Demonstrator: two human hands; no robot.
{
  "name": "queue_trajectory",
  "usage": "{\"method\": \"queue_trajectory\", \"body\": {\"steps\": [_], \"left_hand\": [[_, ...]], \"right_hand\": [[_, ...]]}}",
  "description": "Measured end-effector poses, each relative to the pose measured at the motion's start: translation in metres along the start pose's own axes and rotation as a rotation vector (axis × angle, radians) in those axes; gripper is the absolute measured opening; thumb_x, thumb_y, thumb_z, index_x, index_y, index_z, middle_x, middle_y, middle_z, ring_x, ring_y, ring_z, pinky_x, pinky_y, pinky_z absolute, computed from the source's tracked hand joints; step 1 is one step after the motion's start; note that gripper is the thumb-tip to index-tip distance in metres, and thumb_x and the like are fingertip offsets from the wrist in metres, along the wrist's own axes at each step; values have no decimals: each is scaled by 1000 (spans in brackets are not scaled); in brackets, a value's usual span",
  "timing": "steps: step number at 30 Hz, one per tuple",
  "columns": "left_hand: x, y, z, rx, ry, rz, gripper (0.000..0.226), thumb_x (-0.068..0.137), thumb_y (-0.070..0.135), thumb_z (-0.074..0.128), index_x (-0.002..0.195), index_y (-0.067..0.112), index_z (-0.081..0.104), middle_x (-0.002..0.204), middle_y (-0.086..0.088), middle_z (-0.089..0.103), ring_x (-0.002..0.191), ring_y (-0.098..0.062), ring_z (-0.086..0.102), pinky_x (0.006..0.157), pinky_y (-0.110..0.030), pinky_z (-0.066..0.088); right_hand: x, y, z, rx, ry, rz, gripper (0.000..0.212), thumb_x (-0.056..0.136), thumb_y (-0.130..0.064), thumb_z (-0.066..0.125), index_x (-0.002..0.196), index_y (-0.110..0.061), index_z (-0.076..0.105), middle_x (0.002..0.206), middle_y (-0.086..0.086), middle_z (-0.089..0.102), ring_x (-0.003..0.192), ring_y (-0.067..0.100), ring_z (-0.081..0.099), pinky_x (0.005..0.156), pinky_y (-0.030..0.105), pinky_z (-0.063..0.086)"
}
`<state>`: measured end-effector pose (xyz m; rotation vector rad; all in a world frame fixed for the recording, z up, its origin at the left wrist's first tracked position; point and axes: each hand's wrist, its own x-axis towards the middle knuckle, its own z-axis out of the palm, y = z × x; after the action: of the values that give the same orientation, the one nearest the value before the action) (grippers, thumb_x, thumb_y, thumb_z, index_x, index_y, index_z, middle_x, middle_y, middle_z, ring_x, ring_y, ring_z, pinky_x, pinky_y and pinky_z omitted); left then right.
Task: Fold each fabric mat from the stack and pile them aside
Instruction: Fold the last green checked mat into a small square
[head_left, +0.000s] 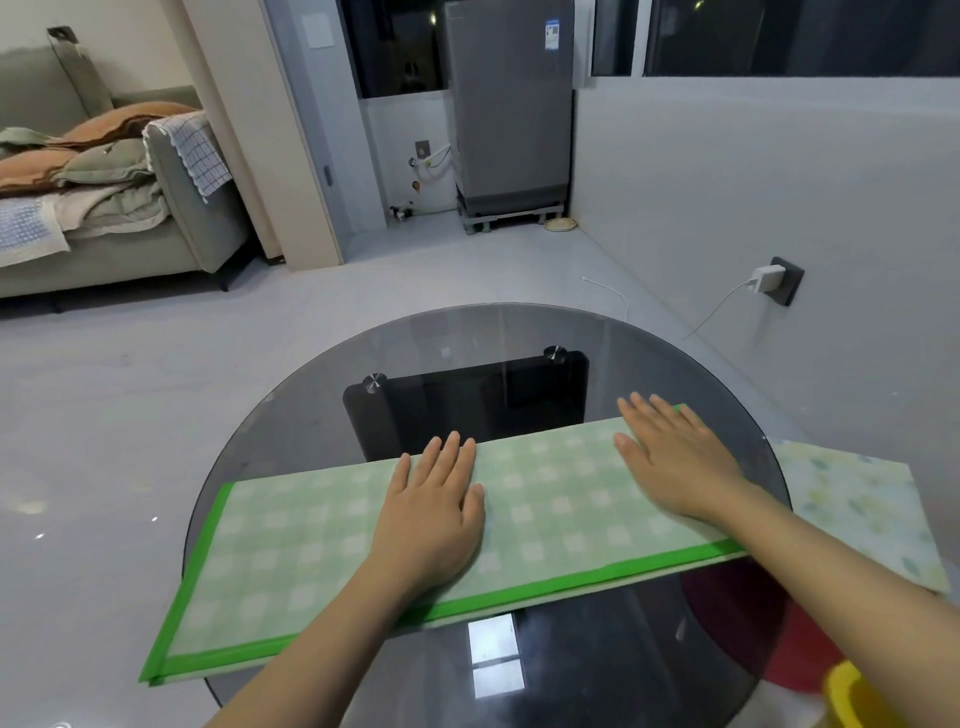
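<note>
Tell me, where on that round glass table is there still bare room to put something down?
Bare glass table lies beyond the green checked mat, out to the far rim, and in the near strip between the mat's green border and the person. The middle band is crowded: the mat spans it, with the left hand and right hand flat on it. A floral mat overhangs the right rim.

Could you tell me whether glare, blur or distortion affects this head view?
Head view: the glass table carries glare, with a bright window reflection near its front edge; wide-angle distortion bends the wall and floor lines towards the edges; the mat and both flat hands, left and right, look sharp, unblurred.
</note>
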<state>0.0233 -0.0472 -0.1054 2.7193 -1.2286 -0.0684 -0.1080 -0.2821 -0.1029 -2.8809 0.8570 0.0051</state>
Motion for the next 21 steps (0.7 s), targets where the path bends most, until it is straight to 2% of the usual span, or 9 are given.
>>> {"method": "queue_trajectory", "body": {"steps": [7, 15, 21], "left_hand": [[-1, 2, -1, -4, -5, -8, 54, 101, 39, 14, 151, 27, -2, 159, 9, -8, 146, -9, -10, 119, -37, -6], [3, 2, -4, -29, -36, 11, 52, 102, 32, 14, 152, 24, 0, 159, 8, -5, 146, -9, -8, 119, -36, -7], [-8, -32, -7, -44, -4, -40, 52, 102, 32, 15, 152, 26, 2, 159, 11, -4, 146, -7, -7, 119, -34, -6]], "right_hand": [[-1, -17, -1, 61, 19, 50, 58, 100, -40, 13, 150, -15, -4, 158, 1, -4, 145, 15, -8, 118, 36, -9], [-15, -117, 5, 253, -23, -305, 50, 102, -28, 17, 150, -19, 4, 158, -3, 5, 145, 10, -3, 117, 30, -7], [-16, -130, 17, 95, -28, -328, 56, 100, -45, 15, 150, -26, 1, 158, -8, -2, 144, 7, -7, 118, 31, -7]]}}
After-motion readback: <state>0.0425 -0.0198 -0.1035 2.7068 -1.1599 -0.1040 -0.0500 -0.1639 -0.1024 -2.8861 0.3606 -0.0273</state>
